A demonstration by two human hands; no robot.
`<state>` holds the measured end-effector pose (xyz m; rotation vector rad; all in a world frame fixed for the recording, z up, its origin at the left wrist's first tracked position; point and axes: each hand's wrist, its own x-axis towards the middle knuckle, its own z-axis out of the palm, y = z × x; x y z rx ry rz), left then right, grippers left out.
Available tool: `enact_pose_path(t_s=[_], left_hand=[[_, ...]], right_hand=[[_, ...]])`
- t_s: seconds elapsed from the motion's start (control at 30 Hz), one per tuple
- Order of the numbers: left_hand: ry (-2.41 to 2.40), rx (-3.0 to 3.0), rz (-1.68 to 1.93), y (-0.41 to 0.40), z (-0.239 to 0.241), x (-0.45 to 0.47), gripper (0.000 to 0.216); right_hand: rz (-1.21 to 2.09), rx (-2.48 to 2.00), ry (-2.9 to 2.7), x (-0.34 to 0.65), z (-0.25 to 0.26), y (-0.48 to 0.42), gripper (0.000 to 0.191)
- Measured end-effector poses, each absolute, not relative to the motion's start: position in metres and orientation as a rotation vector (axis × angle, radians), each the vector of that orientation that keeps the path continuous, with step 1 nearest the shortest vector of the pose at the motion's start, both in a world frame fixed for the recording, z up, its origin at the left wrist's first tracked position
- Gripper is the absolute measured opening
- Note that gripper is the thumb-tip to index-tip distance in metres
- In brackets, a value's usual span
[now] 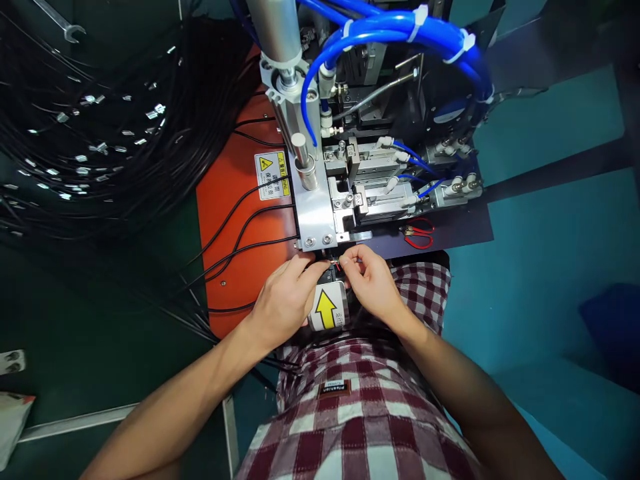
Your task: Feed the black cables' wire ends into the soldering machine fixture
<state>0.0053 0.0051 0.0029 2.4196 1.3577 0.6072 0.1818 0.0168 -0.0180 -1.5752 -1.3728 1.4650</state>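
Both hands meet at the front edge of a small pneumatic machine (320, 213). My left hand (285, 297) is curled, its fingers pinching a black cable end (327, 270) just below the metal plate. My right hand (370, 277) pinches thin red and black wire tips (339, 263) beside it. A white label with a yellow arrow (327, 308) sits under the hands. Black cables (240, 247) run leftward across the orange base (225, 200).
A big bundle of black cables with metal terminals (90, 133) lies at the left on the green bench. Blue air hoses (400, 33) loop over the machine. Red-handled cutters (419, 235) lie at its right. A spanner (65, 23) rests at top left.
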Motion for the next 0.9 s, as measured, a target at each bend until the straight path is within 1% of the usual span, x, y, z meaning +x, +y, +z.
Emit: enact_pose_path(t_s=[0.17,0.4,0.53,0.63,0.7,0.77,0.9], left_hand=[[1.385,2.414,0.515,0.003,0.007,0.007,0.026],[1.395,2.387,0.576,0.003,0.004,0.005,0.026],[1.414,2.409,0.549,0.003,0.004,0.006,0.025],[1.434,2.422,0.513,0.002,0.004,0.007,0.026],[1.441,2.427,0.501,0.001,0.004,0.007,0.026],[1.442,2.422,0.497,0.001,0.003,0.008,0.027],[1.438,2.419,0.514,0.001,0.001,0.007,0.029]], right_hand=[[1.691,-1.482,-1.165,0.183,-0.021,0.02,0.022],[1.697,-1.489,-1.153,0.182,-0.021,0.022,0.022],[1.536,-1.557,-1.333,0.187,-0.015,0.021,0.019],[1.219,-1.619,-1.58,0.19,-0.007,0.019,0.017],[1.044,-1.618,-1.676,0.189,-0.003,0.017,0.019],[0.985,-1.605,-1.713,0.184,-0.002,0.016,0.019],[0.939,-1.619,-1.699,0.173,-0.006,0.017,0.013]])
